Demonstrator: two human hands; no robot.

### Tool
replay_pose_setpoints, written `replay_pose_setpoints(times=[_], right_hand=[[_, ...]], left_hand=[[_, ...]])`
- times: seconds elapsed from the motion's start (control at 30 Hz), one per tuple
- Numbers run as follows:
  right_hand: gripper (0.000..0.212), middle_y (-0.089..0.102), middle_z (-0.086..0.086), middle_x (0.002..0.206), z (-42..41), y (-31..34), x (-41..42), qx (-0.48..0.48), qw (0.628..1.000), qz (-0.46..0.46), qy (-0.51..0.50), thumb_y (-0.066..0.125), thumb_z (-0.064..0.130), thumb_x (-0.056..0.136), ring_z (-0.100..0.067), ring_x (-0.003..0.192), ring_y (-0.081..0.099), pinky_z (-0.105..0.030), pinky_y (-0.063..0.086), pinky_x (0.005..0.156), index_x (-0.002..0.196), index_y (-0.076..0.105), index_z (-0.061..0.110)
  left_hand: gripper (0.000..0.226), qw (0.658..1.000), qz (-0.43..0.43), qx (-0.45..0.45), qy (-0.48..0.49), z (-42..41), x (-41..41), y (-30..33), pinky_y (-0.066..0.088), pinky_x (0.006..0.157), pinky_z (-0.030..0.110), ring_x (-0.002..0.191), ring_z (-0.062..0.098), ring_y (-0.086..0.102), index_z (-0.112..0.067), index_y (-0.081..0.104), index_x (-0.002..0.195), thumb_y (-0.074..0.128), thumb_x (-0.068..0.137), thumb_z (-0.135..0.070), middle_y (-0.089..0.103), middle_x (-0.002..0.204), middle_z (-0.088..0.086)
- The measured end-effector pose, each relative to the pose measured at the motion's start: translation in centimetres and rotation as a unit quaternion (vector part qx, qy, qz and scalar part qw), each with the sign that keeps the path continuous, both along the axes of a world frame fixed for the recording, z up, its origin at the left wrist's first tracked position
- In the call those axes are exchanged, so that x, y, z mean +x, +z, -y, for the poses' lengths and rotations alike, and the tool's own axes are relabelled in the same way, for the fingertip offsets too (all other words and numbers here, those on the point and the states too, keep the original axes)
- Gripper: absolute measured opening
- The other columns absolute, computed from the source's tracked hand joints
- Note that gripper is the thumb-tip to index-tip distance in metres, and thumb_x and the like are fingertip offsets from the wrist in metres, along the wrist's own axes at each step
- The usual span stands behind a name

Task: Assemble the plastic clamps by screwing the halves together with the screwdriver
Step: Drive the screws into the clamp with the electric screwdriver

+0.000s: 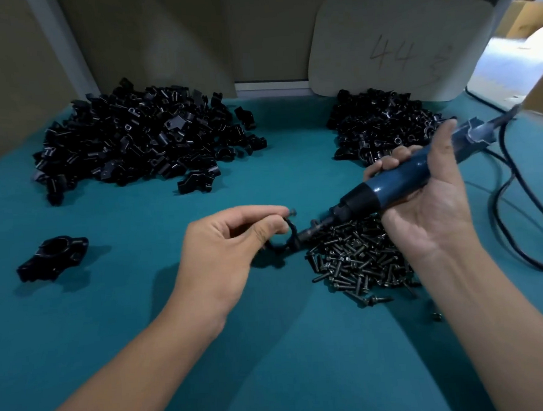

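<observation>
the left hand point(222, 249) pinches a black clamp point(285, 242) at the table point(143, 308) middle. the right hand point(422, 196) grasps the screwdriver point(389, 182), its tip at the clamp, beside the screw pile point(359, 257). open cloth lies near the front edge.

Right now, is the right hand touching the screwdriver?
Touching. The head view shows the right hand with fingers wrapped round the blue screwdriver.

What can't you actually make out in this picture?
- Head view: clamp mostly hidden by the left hand.
- Screwdriver bit tip: blurred, engagement unclear.
- Cable: cut off at the right edge.
- Scribble after "44" on the board: too faint.
</observation>
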State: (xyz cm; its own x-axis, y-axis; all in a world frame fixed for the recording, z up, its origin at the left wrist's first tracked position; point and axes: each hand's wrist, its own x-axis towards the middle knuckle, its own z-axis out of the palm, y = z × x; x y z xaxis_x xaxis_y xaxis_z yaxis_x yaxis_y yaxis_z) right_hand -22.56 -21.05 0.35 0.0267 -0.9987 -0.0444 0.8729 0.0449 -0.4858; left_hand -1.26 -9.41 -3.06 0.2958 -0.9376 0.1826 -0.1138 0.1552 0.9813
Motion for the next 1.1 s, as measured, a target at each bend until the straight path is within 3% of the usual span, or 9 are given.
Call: replay_pose_setpoints(times=[0.1,0.2,0.33,0.43,0.57,0.7,0.87,1.0,1.1], right_hand=[[0.04,0.057,0.002,0.078,0.2,-0.5,0.4,0.016,1.0,0.005,0.005,0.083,0.044,0.09,-0.013,0.067,0.057,-0.032,0.053,0.087,0.089,0.056,0.015],[0.045,0.057,-0.001,0.077,0.3,-0.8,0.4,0.043,0.999,0.017,0.002,0.089,0.044,0.085,-0.015,0.065,0.058,-0.033,0.055,0.085,0.084,0.057,0.013],[0.047,0.058,-0.003,0.077,0.4,-0.9,0.3,0.062,0.998,0.022,-0.012,0.09,0.043,0.084,-0.017,0.065,0.058,-0.035,0.056,0.08,0.085,0.056,0.011],[0.048,0.059,-0.004,0.08,0.5,-0.7,0.1,0.063,0.998,0.018,-0.016,0.091,0.044,0.083,-0.018,0.069,0.059,-0.036,0.057,0.083,0.088,0.056,0.011],[0.047,0.059,-0.003,0.079,0.6,-0.6,-0.2,0.067,0.997,0.023,-0.019,0.09,0.044,0.083,-0.018,0.068,0.058,-0.035,0.057,0.084,0.088,0.056,0.012],[0.046,0.059,-0.001,0.077,0.6,-0.5,-0.4,0.07,0.996,0.041,-0.025,0.09,0.043,0.083,-0.017,0.066,0.058,-0.034,0.056,0.084,0.088,0.056,0.014],[0.045,0.058,-0.002,0.077,0.5,-0.3,-0.4,0.06,0.996,0.06,-0.023,0.087,0.044,0.087,-0.018,0.063,0.057,-0.034,0.056,0.08,0.088,0.054,0.013],[0.046,0.058,-0.002,0.078,0.5,-0.3,-0.6,0.051,0.995,0.08,-0.016,0.087,0.045,0.087,-0.018,0.064,0.057,-0.035,0.055,0.081,0.094,0.053,0.013],[0.047,0.058,-0.001,0.078,0.5,-0.4,-0.7,0.041,0.994,0.097,-0.005,0.086,0.044,0.088,-0.018,0.065,0.058,-0.035,0.054,0.082,0.098,0.053,0.013]], left_hand=[[0.015,0.999,0.028,-0.012,-0.027,-0.2,0.0,0.1,0.061,0.09,0.029,0.099,0.014,0.077,-0.036,0.085,0.101,0.081,0.09,-0.026,0.082,0.097,-0.008],[0.02,0.996,0.067,0.011,-0.049,0.1,0.0,-0.2,0.055,0.088,0.02,0.105,0.006,0.073,-0.035,0.083,0.107,0.077,0.096,-0.02,0.078,0.108,-0.012],[0.017,0.994,0.093,0.025,-0.047,0.2,0.0,-0.4,0.049,0.085,0.01,0.107,0.0,0.068,-0.035,0.081,0.112,0.071,0.1,-0.026,0.072,0.113,-0.016],[0.02,0.991,0.126,0.024,-0.036,0.1,0.1,-0.2,0.047,0.091,0.012,0.111,-0.004,0.066,-0.04,0.078,0.117,0.062,0.105,-0.039,0.073,0.114,-0.022],[0.043,0.986,0.141,0.053,-0.077,-0.3,1.7,0.2,0.05,0.104,0.023,0.123,-0.009,0.061,-0.044,0.068,0.132,0.064,0.095,-0.066,0.068,0.128,-0.028],[0.084,0.935,0.318,0.113,-0.106,-0.6,1.5,0.1,0.036,0.103,0.019,0.13,-0.012,0.044,-0.049,0.049,0.149,0.058,0.077,-0.091,0.05,0.127,-0.042],[0.057,0.947,0.29,0.114,-0.072,-0.1,0.4,0.2,0.044,0.084,0.013,0.104,-0.005,0.056,-0.048,0.062,0.131,0.06,0.082,-0.076,0.06,0.11,-0.02],[0.034,0.958,0.246,0.104,-0.107,-0.5,1.1,-0.4,0.055,0.096,0.041,0.104,0.003,0.066,-0.053,0.057,0.131,0.059,0.099,-0.065,0.07,0.108,-0.015],[0.046,0.962,0.236,0.093,-0.102,-0.7,1.0,-0.5,0.051,0.104,0.041,0.115,0.003,0.061,-0.054,0.046,0.145,0.058,0.102,-0.06,0.065,0.116,-0.021]])
